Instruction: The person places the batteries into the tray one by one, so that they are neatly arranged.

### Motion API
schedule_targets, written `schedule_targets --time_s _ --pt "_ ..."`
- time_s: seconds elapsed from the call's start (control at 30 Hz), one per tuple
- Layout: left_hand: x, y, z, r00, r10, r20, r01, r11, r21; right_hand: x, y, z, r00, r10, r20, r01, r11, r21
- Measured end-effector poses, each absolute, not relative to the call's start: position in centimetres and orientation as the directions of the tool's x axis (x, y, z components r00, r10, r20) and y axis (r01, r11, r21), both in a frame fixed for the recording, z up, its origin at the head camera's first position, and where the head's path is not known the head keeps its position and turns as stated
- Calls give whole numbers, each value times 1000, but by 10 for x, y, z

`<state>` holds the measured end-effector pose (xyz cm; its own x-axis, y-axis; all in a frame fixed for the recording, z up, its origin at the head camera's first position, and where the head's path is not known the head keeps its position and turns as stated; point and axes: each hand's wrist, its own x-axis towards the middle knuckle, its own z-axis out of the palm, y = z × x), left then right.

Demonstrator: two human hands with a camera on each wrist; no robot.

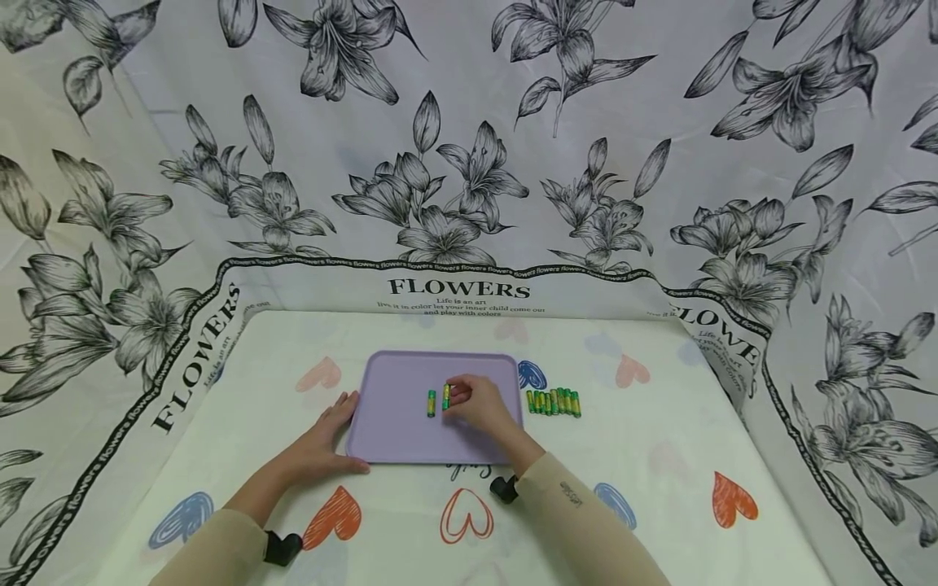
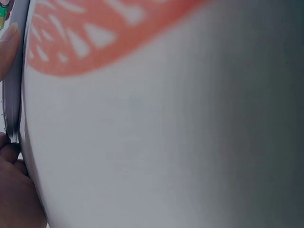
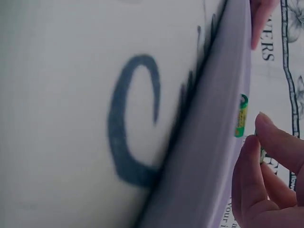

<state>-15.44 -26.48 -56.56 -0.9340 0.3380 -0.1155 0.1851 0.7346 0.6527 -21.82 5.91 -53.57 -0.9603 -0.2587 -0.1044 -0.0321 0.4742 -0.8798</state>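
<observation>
Battery [image 1: 446, 397], slim, cylindrical and green with touches of yellow, sits pinched between the thumb and fingers of a person's right hand [image 1: 475, 402] at the middle of a lilac tray [image 1: 396, 439]. Whether it touches the tray is hard to tell. A matching second battery [image 1: 431, 404] rests on the tray just to its left, while a close row [image 1: 554, 402] of similar batteries lies on the bench [image 1: 674, 513], near the tray's right edge. The left hand [image 1: 322, 439] rests against the tray's left rim, thumb spread apart from the fingers at the front corner. Fingertips cover part of the held battery, nearly all of it in the right wrist view; label print is too small to read. The left wrist view cuts off hand and tray at its edge. Smooth and rigid-looking, the tray has rounded corners and a raised rim. Hearts [image 1: 734, 499] mark the bench's pale surface; behind it, a white drape [image 1: 454, 49] carries black line-drawn flowers. Beige sleeves [image 1: 586, 521] cover the forearms.
</observation>
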Motion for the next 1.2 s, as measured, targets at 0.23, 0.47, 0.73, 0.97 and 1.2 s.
schedule_targets --time_s 0.23,0.47,0.73,0.97,1.2 --pt "-155 -258 -567 -932 343 -117 185 728 660 -218 55 -544 -967 -229 -114 -27 532 -846" --pt "-151 -260 -566 -938 327 -114 179 741 647 -220 46 -544 -965 -239 -111 -46 569 -821" --pt "-154 -264 -566 -936 329 -125 174 741 649 -221 39 -545 -964 -237 -120 -43 586 -809" --pt "-157 -265 -568 -934 336 -119 179 730 660 -220 38 -543 -965 -230 -125 -32 577 -816" --pt "-156 -266 -566 -934 340 -109 190 731 655 -221 37 -544 -963 -223 -148 -12 587 -809"
